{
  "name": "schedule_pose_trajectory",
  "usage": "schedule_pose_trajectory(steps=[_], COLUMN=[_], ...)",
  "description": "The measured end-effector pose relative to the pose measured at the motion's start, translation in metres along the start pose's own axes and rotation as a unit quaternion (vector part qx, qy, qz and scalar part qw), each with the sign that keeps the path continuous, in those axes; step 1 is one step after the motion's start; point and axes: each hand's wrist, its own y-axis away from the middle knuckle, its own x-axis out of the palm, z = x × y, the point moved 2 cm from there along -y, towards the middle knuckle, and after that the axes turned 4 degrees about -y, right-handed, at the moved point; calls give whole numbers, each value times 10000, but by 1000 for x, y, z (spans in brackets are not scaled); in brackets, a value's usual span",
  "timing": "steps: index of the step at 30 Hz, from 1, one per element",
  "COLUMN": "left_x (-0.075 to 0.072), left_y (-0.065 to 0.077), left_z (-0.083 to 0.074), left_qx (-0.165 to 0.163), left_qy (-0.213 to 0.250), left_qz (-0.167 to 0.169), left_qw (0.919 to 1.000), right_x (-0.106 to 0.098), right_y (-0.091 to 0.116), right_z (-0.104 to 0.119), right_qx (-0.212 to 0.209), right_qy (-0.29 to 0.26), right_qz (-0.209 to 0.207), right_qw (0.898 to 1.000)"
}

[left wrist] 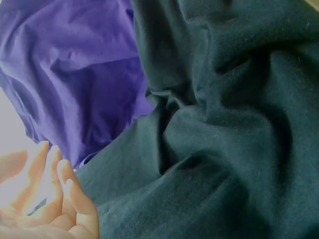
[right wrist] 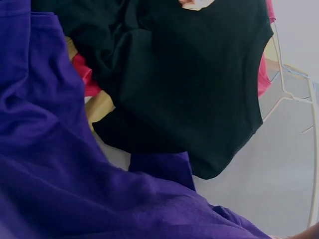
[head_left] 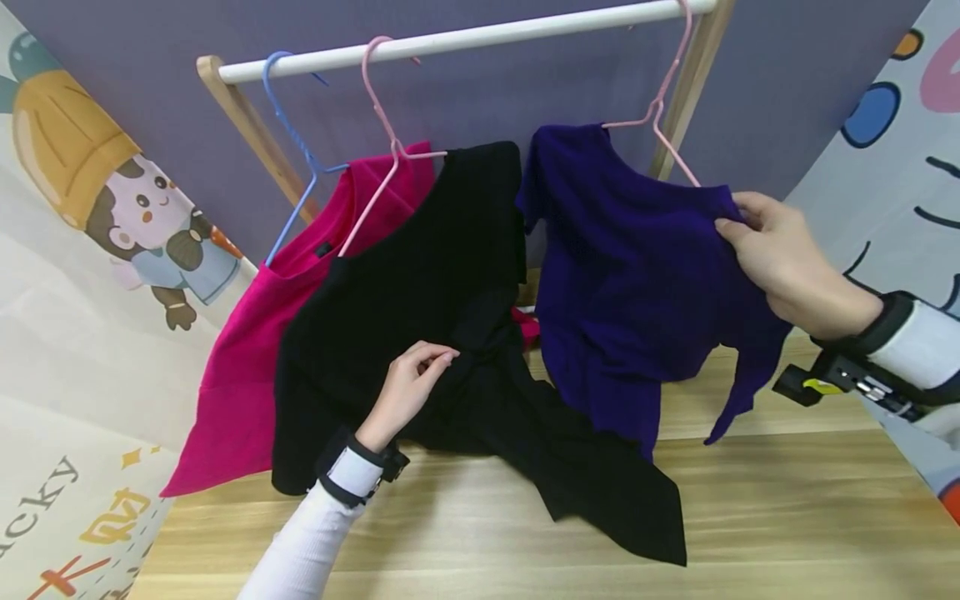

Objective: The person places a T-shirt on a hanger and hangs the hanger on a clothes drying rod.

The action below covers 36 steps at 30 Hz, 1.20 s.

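Note:
A purple top [head_left: 630, 250] hangs on a pink hanger [head_left: 660, 104] at the right of the rack. My right hand [head_left: 780, 254] pinches its right shoulder between thumb and fingers. To the left, a black top [head_left: 390, 292] hangs on another pink hanger [head_left: 393, 150], with a knotted-looking bunch at its front and a long end trailing down. My left hand [head_left: 411, 387] is in front of that bunch, fingers loosely bent. In the left wrist view the left hand [left wrist: 55, 204] appears with nothing between its fingers, beside the black cloth [left wrist: 219, 134].
A magenta top [head_left: 247, 350] hangs on a blue hanger [head_left: 303, 158] behind the black one. The white rail [head_left: 510, 33] rests on wooden posts [head_left: 690, 83] above a wood-grain surface [head_left: 787, 483]. Cartoon-printed panels [head_left: 82, 350] stand at both sides.

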Motion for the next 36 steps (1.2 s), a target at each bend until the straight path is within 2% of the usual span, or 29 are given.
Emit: schedule_pose_trajectory(steps=[5,10,13,22,28,32,36], left_x=[1,2,2,6,9,10,11], left_y=[1,2,2,4,5,5,6], left_z=[1,0,0,4,4,3,2], left_qx=[3,-37,-33,3,-3,-9,-55], left_qy=[-6,-19,-13,-45,-25,20,80], left_qz=[36,67,60,83,90,96,122], left_qw=[10000,10000,10000,10000,10000,10000,9999], right_x=[2,4,4,9,14,21,31], right_y=[3,11,15,39,52,56,59], right_z=[0,4,6,2,-5,-7,-5], right_qx=[-252,-977,-1259,-1582,-1587,-1895,-2223], right_qy=[74,371,565,1099,915,721,294], right_qz=[-133,-612,-750,-219,323,589,795], right_qw=[9996,9926,9876,9810,9825,9775,9713])
